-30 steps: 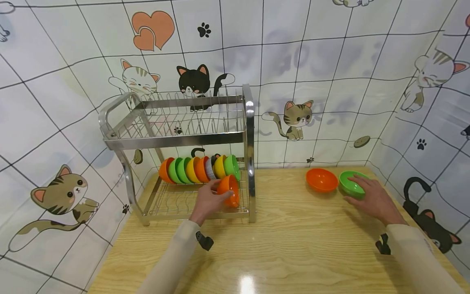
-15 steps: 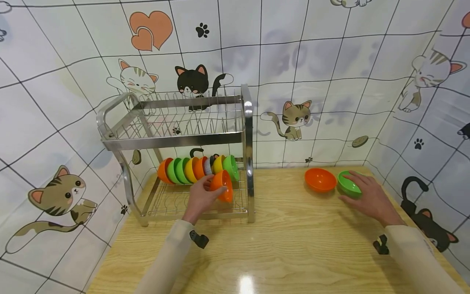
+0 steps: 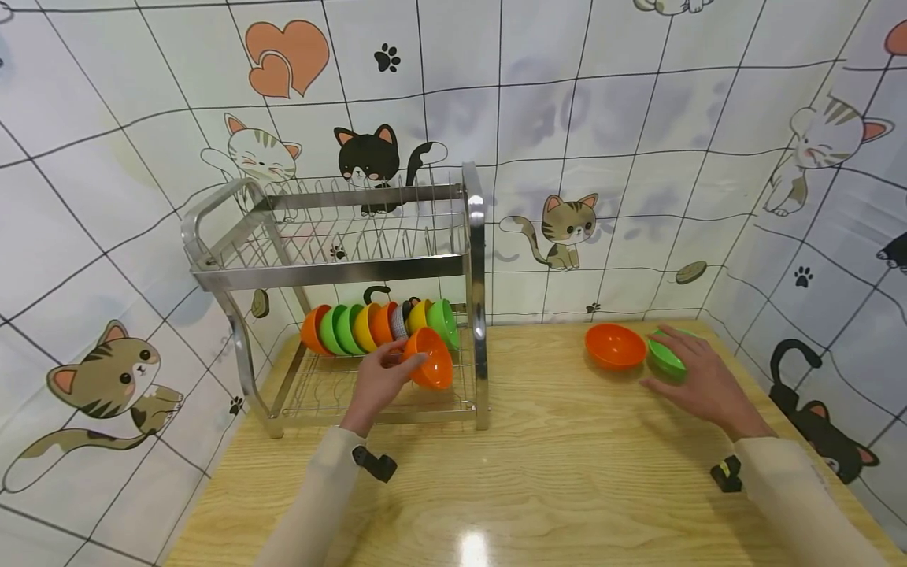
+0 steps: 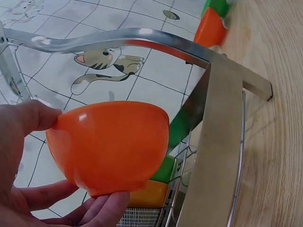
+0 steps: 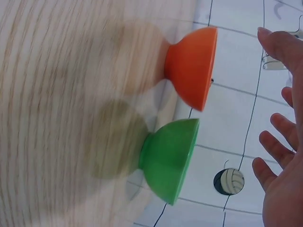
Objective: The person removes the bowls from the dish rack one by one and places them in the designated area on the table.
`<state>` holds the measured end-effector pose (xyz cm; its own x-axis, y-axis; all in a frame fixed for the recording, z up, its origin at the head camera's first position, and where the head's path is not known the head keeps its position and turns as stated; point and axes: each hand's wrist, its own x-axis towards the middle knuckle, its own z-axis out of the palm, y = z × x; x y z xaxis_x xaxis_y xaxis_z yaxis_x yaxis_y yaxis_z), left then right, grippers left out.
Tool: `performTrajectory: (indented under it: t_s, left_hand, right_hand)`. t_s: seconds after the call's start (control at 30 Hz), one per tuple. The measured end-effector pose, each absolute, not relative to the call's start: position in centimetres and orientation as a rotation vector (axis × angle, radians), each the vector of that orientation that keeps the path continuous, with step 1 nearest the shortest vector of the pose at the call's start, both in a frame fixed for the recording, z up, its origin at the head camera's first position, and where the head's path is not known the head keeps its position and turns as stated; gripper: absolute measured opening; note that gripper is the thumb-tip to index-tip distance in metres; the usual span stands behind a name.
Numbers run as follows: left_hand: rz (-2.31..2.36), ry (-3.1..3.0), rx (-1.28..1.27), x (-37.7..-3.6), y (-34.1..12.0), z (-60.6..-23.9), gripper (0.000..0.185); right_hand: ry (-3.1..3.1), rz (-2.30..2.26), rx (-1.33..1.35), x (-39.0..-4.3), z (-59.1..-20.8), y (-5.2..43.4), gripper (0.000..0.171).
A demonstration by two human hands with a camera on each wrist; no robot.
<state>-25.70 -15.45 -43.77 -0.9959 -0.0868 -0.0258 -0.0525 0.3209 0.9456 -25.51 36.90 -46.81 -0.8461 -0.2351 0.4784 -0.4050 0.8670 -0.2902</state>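
The left hand (image 3: 379, 382) pinches a smooth, round orange plastic-looking bowl (image 3: 432, 362), thumb at the rim and fingers under the foot; the bowl is tilted, its mouth turned away from the palm. Just beyond that hand, a row of small orange, green and yellow bowls (image 3: 347, 329) (one among them patterned in a greyish weave) stands on edge on the lower shelf of a two-tier silver metal dish rack (image 3: 333, 274). The rack's upper wire tier rises above and behind the same hand.

The right hand (image 3: 697, 382) hovers over a glossy green bowl (image 3: 663, 358), thumb and fingers apart, touching nothing in the right wrist view. Left of this hand, just beside the green bowl, a wide orange bowl (image 3: 615, 346) sits upright.

Below both hands spreads a pale yellow wood-grain tabletop (image 3: 553, 457), with a bright white glare spot (image 3: 473, 549) on the near side, between the two forearms. Behind the hands, a white wall covering (image 3: 638, 157) ruled with wavy black lines carries cartoon cats, paw prints and a coral heart (image 3: 301, 55); it continues round the corner, to the right of the right hand.
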Motion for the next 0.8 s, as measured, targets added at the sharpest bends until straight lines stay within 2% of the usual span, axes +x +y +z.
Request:
performTrajectory:
  t_s: [0.8]
  left_hand:
    - [-2.173, -2.364, 0.081, -23.2, -16.4, -42.4, 0.062]
  right_hand:
    - [-2.536, 0.654, 0.685, -23.4, -44.1, 30.9, 0.082]
